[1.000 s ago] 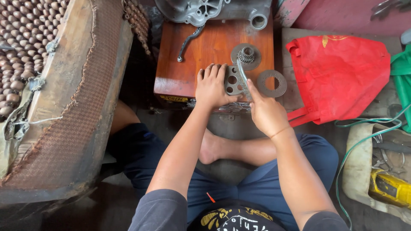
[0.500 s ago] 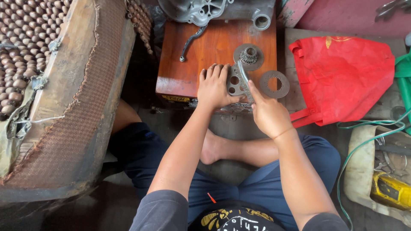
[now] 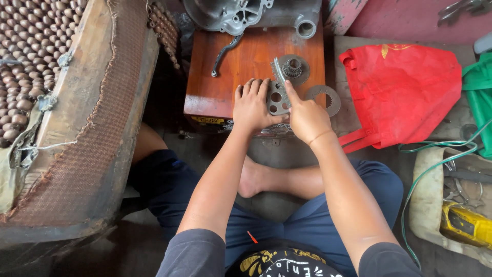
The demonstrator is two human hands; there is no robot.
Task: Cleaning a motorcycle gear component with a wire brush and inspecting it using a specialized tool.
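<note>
At the far left a worn seat (image 3: 77, 143) lies tilted, its brown woven cover frayed at the edges, with a wooden bead mat (image 3: 23, 56) over its upper part. Just right of it stands a small reddish wooden table (image 3: 236, 66), and the person sits cross-legged on the floor in front of it, one bare foot (image 3: 253, 179) showing between the forearms.

On the table's back left lies a curved dark metal lever (image 3: 225, 51), and at the back edge rests a grey cast engine casing (image 3: 256, 15) with a round tube end on its right.

The left hand (image 3: 251, 105) lies flat, fingers spread and pressed down on the left edge of a round metal plate with holes (image 3: 277, 100), which sits near the table's front edge. This grip is released, a flat press rather than a clench.

The right hand (image 3: 306, 118) touches the plate's right side. Its grip is clenched around a thin toothed metal blade (image 3: 279, 72), the forefinger stretched along it, and the blade slants up and left over the plate. How far the blade runs under the palm is hidden.

Just behind the plate sits a gear on a disc (image 3: 293, 67); to its lower right lies a flat toothed ring (image 3: 324, 98).

Further right lie a red cloth bag (image 3: 405, 92), a green cable (image 3: 435, 164), and a yellow tool (image 3: 466, 223).
</note>
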